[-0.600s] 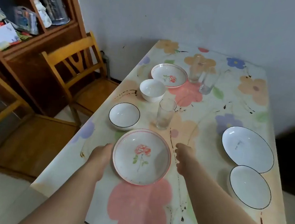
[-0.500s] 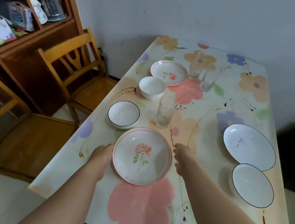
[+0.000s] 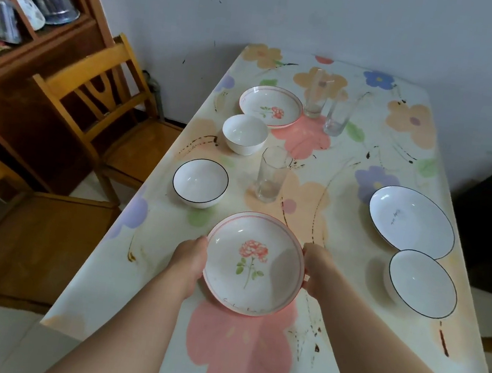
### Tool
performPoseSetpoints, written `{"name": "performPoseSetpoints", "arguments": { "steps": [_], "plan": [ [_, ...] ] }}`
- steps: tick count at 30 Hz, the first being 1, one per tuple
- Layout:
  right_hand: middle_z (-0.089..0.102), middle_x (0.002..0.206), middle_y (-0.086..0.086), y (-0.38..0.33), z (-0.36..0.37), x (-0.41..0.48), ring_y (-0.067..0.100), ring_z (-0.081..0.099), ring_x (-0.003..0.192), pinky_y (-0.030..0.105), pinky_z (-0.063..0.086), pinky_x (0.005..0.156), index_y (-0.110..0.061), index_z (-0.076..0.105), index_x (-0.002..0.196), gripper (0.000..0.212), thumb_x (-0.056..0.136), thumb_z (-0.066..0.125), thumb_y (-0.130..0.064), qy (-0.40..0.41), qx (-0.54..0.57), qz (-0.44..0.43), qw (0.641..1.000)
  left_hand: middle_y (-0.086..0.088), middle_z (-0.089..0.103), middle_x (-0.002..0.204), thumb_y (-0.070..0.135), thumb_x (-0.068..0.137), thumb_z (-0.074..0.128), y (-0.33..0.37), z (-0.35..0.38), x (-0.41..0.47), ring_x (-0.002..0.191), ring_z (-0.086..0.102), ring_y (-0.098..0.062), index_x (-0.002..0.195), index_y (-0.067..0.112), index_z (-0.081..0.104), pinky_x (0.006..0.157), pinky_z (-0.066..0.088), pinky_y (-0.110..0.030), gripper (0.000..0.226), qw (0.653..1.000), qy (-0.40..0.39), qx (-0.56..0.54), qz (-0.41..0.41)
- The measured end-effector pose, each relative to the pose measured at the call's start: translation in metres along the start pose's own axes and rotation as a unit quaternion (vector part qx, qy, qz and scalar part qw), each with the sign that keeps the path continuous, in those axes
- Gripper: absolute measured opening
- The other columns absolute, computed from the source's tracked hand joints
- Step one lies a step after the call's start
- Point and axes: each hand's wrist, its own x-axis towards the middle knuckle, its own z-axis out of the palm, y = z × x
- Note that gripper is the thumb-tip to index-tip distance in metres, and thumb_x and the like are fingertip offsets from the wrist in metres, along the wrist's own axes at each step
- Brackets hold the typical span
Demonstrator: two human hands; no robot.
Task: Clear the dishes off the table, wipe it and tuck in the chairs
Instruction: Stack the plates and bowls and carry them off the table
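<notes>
Floral-clothed table (image 3: pixel 351 169) fills my view, dishes scattered across it, and at its near end I clasp the rose plate (image 3: pixel 254 263) between left hand (image 3: pixel 189 257) and right hand (image 3: pixel 316 270), fingers curled under opposite rims to lift it level.

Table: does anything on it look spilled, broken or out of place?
Brown smears stain the tablecloth: beside the plain bowl, at the left edge and near the front. Dishes and glasses stand upright, none visibly broken. The left hand and right hand grip the near rose plate.
</notes>
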Motion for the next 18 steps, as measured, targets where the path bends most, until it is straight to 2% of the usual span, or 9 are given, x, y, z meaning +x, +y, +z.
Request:
{"name": "performPoseSetpoints", "arguments": {
  "steps": [2,4,6,8,11,12,14,17,18],
  "plan": [
    [0.045,0.075,0.009,0.007,-0.012,-0.003,0.023,0.043,0.062,0.036,0.041,0.067,-0.011,0.039,0.072,0.021,0.09,0.031,-0.008,0.005,0.008,0.009,1.0,-0.011,0.061,0.083,0.023,0.092,0.042,-0.003,0.008,-0.007,0.079,0.055,-0.025,0.076,0.011,0.059,0.079,0.047,-0.035,0.027,1.0,-0.001,0.01,0.002],
    [0.047,0.08,0.01,0.014,-0.025,-0.005,0.025,0.048,0.067,0.039,0.045,0.07,-0.01,0.041,0.076,0.021,0.094,0.03,-0.01,0.012,0.011,0.013,1.0,-0.011,0.059,0.083,0.023,0.092,0.04,-0.005,0.015,-0.014,0.079,0.055,-0.025,0.077,0.01,0.058,0.08,0.047,-0.035,0.027,1.0,-0.005,0.022,0.003],
    [0.047,0.083,0.011,0.021,-0.036,-0.006,0.026,0.05,0.075,0.041,0.046,0.075,-0.007,0.044,0.088,0.017,0.096,0.03,-0.012,0.022,0.006,0.013,1.0,-0.011,0.056,0.083,0.023,0.091,0.038,-0.009,0.024,-0.022,0.078,0.054,-0.025,0.08,0.009,0.058,0.078,0.047,-0.036,0.026,0.999,-0.013,0.035,0.001],
    [0.046,0.086,0.013,0.026,-0.048,-0.006,0.028,0.049,0.083,0.039,0.043,0.074,-0.004,0.046,0.098,0.017,0.096,0.031,-0.012,0.026,-0.004,0.008,1.0,-0.012,0.058,0.084,0.023,0.091,0.038,-0.014,0.031,-0.027,0.079,0.057,-0.026,0.084,0.007,0.06,0.083,0.051,-0.04,0.028,0.999,-0.019,0.046,-0.003],
    [0.043,0.085,0.014,0.03,-0.059,-0.006,0.027,0.045,0.082,0.037,0.037,0.071,-0.003,0.048,0.09,0.017,0.095,0.033,-0.011,0.015,-0.008,0.003,1.0,-0.018,0.064,0.098,0.023,0.093,0.037,-0.017,0.041,-0.035,0.098,0.064,-0.034,0.1,-0.003,0.063,0.095,0.05,-0.046,0.038,0.997,-0.014,0.072,0.002],
    [0.042,0.082,0.013,0.031,-0.062,-0.006,0.025,0.045,0.078,0.036,0.037,0.068,-0.004,0.048,0.087,0.018,0.094,0.033,-0.011,0.013,-0.012,0.004,1.0,-0.021,0.065,0.104,0.024,0.095,0.036,-0.018,0.044,-0.037,0.1,0.063,-0.037,0.107,-0.007,0.062,0.093,0.051,-0.043,0.042,0.997,-0.006,0.083,0.004],
    [0.039,0.072,0.01,0.029,-0.066,-0.005,0.021,0.04,0.061,0.03,0.032,0.056,-0.006,0.045,0.081,0.019,0.095,0.032,-0.011,0.009,-0.022,0.003,1.0,-0.021,0.064,0.103,0.024,0.096,0.035,-0.017,0.051,-0.041,0.093,0.061,-0.035,0.116,-0.009,0.059,0.081,0.047,-0.036,0.045,0.995,0.012,0.1,0.007],
    [0.036,0.066,0.005,0.015,-0.068,-0.007,0.018,0.032,0.054,0.025,0.025,0.05,-0.011,0.041,0.071,0.026,0.096,0.034,-0.012,0.002,-0.03,-0.018,0.999,-0.024,0.061,0.118,0.023,0.097,0.033,-0.008,0.059,-0.045,0.107,0.059,-0.038,0.121,-0.008,0.056,0.09,0.047,-0.039,0.046,0.992,0.049,0.114,0.006],
    [0.037,0.066,0.004,0.007,-0.069,-0.009,0.018,0.033,0.054,0.026,0.026,0.05,-0.012,0.041,0.07,0.027,0.097,0.035,-0.013,-0.006,-0.023,-0.024,0.999,-0.024,0.061,0.114,0.022,0.097,0.032,-0.003,0.062,-0.048,0.105,0.059,-0.038,0.117,-0.008,0.057,0.088,0.046,-0.039,0.044,0.991,0.059,0.116,0.007]
  ]
}}
